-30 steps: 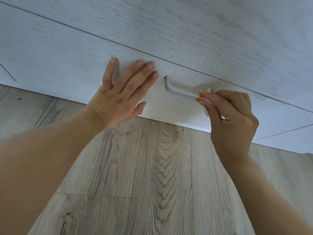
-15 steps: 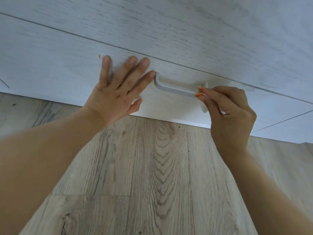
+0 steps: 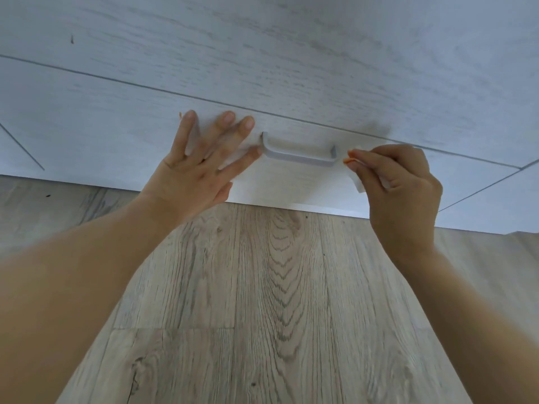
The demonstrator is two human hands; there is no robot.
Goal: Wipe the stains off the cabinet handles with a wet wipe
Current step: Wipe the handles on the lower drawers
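A grey bar handle is fixed on the white wood-grain bottom drawer front of the cabinet. My left hand lies flat on the drawer front just left of the handle, fingers spread, little finger touching the handle's left end. My right hand pinches a folded white wet wipe just right of the handle's right end, not touching the bar. Orange marks show at the fingertips holding the wipe. A small orange spot sits on the drawer front by my left index fingertip.
The cabinet front fills the upper half, with seams between panels. A small dark mark sits on the upper panel at left. Light wood-look floor runs below the cabinet's bottom edge.
My right hand with the wipe has slid right along the handle and come off its right end, so the whole bar is now uncovered. My left hand stays flat on the drawer.
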